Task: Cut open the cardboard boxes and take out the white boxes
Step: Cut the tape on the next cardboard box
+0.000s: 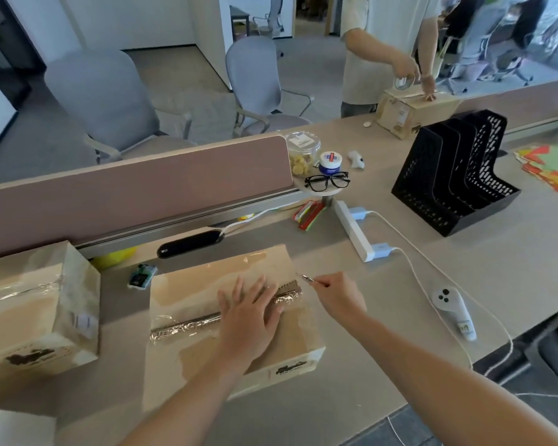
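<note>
A taped cardboard box (187,294) lies flat on the desk in front of me, its centre seam covered in shiny crinkled tape. My left hand (250,312) presses flat on its top with straight fingers. My right hand (337,296) grips a small cutter (307,278), whose tip sits at the box's right end near the seam. A second taped cardboard box (36,304) stands to the left. No white box is visible.
A white power strip (353,230) with cables, a white controller (453,309) and a black file rack (455,175) lie to the right. A pink divider (136,185) runs behind the box. Across the desk a person tapes another cardboard box (406,114).
</note>
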Motion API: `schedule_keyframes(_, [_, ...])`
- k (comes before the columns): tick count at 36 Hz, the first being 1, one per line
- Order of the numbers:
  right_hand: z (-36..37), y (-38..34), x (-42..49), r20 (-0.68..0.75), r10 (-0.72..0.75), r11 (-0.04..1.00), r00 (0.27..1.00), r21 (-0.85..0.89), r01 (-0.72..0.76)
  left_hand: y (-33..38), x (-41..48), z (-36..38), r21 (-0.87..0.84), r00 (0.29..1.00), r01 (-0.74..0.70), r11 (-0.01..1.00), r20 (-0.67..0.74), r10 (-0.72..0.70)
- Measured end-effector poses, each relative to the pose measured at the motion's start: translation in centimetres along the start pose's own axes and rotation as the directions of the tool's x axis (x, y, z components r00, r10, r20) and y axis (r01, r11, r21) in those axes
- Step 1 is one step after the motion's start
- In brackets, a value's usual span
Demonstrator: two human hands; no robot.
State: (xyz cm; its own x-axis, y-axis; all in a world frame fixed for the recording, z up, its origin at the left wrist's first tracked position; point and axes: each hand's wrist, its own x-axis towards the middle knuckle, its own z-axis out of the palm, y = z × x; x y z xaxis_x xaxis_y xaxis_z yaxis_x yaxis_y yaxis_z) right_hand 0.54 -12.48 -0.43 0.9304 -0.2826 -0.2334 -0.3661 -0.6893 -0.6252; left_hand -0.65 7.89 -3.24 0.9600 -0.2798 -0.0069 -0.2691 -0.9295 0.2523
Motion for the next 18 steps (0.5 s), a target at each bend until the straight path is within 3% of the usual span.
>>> schedule_keyframes(11, [-0.5,-0.9,-1.1,-0.029,-0.161,0.919,0.987,-0.368,0.139,0.0,0.2,0.4,-0.011,1.0,0.005,1.0,-0.027,-0.006])
schedule_keyframes(18, [-0.7,-0.1,-1.9,0.004,-0.161,0.932,0.987,-0.328,0.153,-0.1,0.3,0.5,-0.022,1.0,0.018,1.0,-0.015,-0.018])
